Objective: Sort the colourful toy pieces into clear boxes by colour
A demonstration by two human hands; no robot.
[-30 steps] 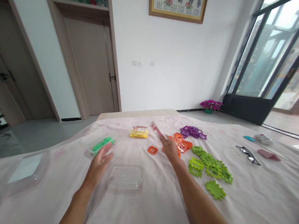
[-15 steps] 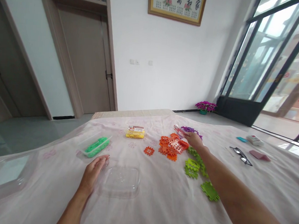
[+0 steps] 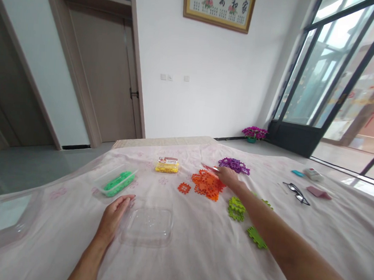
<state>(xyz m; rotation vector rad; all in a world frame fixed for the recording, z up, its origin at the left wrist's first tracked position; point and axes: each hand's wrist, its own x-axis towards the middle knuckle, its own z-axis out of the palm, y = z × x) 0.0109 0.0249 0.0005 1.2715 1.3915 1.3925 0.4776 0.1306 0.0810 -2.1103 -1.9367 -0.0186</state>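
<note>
My right hand grips a thin clear plastic lid with red marking, seen almost edge-on above the far side of a pile of orange interlocking pieces. Its fingertips are partly hidden. My left hand lies on its side on the cloth with fingers stretched out, holding nothing. It is close to the left edge of a clear plastic box; I cannot tell whether they touch. One orange piece lies apart from the pile.
Purple pieces lie behind my right hand, green-yellow pieces under that forearm. A box of green pieces, a labelled box of yellow pieces and a large clear container stand left. Glasses lie right.
My right hand has moved slightly left with the lid, which has tilted from facing me to nearly edge-on. More of the orange and purple pieces shows. My left hand stays in place.
</note>
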